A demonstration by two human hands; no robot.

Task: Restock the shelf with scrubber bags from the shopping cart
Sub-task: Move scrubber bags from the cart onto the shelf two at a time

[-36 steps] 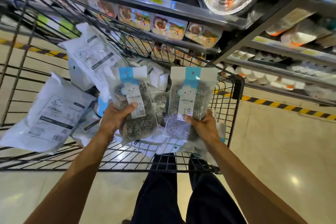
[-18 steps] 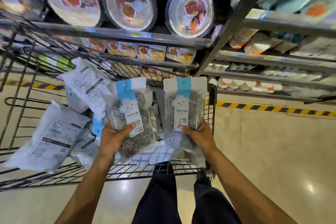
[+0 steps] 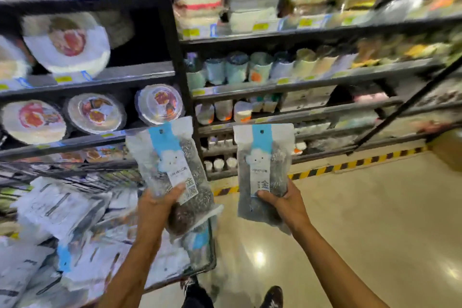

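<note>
The shopping cart (image 3: 82, 175) stands at the lower left, its wire basket filled with a loose heap of white packets (image 3: 62, 207) with dark print; the picture is blurred there, so the print is not readable. Behind and beside the cart is the shelf (image 3: 300, 85), a dark metal rack with several boards. On the boards left of the upright post lie round lidded dishes (image 3: 96, 112) with food pictures on top. On the boards to the right stand rows of cups (image 3: 237, 67) and smaller packs, too blurred to name.

Two scrubber bags are held up in the air in front of the shelf – one in each hand. The left hand (image 3: 155, 207) grips the left scrubber bag (image 3: 172, 165) at its lower part, thumb across the front label and the other fingers curled behind. This bag stands with its long axis nearly upright, the top with the blue stripe leaning a little to the left, above the right corner of the cart. The right hand (image 3: 287, 205) grips the right scrubber bag (image 3: 262, 157) in the same way at its lower edge. That bag is upright with the blue stripe on top, over the pale floor (image 3: 362, 207) and clear of the cart. Both bags face the camera and do not touch each other.
</note>
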